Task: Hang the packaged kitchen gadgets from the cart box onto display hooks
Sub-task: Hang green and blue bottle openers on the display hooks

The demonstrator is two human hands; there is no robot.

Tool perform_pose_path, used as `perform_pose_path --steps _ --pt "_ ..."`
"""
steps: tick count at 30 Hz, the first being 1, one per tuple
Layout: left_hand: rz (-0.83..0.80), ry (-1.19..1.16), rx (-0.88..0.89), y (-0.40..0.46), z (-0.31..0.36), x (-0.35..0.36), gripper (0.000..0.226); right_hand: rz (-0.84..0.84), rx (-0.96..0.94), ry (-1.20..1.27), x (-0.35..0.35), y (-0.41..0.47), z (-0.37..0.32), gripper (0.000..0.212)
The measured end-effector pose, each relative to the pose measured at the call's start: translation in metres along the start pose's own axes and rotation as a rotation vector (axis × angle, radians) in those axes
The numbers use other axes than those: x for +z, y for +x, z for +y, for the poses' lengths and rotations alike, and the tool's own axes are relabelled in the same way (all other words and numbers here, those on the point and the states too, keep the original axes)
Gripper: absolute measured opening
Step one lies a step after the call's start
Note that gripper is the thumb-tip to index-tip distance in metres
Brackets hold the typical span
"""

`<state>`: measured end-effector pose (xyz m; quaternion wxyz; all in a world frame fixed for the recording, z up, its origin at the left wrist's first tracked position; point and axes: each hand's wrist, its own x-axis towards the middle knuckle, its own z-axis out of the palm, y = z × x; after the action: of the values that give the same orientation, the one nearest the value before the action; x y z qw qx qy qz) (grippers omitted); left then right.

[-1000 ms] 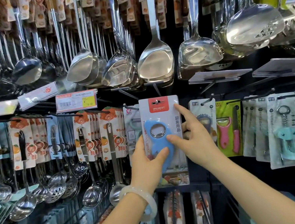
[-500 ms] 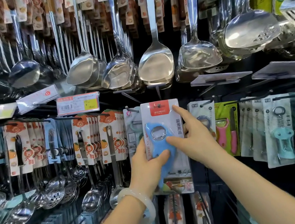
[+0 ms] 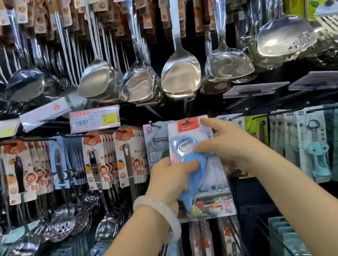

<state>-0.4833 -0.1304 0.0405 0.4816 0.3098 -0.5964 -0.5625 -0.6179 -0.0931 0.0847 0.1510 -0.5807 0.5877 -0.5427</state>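
Five large steel spatulas (image 3: 180, 74) hang far above; one carded blue opener pack (image 3: 201, 167), red header unreadable, sits at centre hook height; left hand (image 3: 170, 179) pinches its left edge; right hand (image 3: 227, 147) grips its right, forefinger extended; yellow price tag (image 3: 94, 119) reads 16.00.

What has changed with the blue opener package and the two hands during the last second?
The blue opener package has moved slightly down in the view, and its red top now sits at the hook. The right hand has kept its forefinger on the top right corner of the card. The left hand still grips the lower left side. Neither hand has let go. The hanging ladles have stayed.
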Motion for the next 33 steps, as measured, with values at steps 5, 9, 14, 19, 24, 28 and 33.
perform_pose_path --steps 5,9,14,19,24,28,33 --pt "0.015 0.154 0.057 0.01 -0.009 -0.003 0.036 -0.022 0.02 -0.06 0.01 0.01 0.012 0.071" --pt "0.049 0.234 0.102 0.024 -0.031 0.0 0.045 0.052 -0.009 -0.196 0.023 0.021 0.035 0.07" --pt "0.228 0.518 0.14 0.025 -0.056 0.008 0.074 0.102 0.063 -0.406 0.033 0.025 0.056 0.065" --pt "0.101 0.721 0.407 0.005 -0.09 0.027 0.08 0.157 0.022 -0.559 0.026 -0.02 0.098 0.057" --pt "-0.2 0.954 0.472 -0.007 -0.12 0.083 0.076 0.228 0.138 -0.839 -0.019 -0.084 0.151 0.119" --pt "-0.466 1.003 0.504 -0.031 -0.135 0.154 0.07 0.246 0.32 -1.019 -0.086 -0.142 0.185 0.12" --pt "-0.7 1.047 0.592 -0.071 -0.149 0.255 0.07 0.327 0.452 -1.123 -0.177 -0.203 0.205 0.119"
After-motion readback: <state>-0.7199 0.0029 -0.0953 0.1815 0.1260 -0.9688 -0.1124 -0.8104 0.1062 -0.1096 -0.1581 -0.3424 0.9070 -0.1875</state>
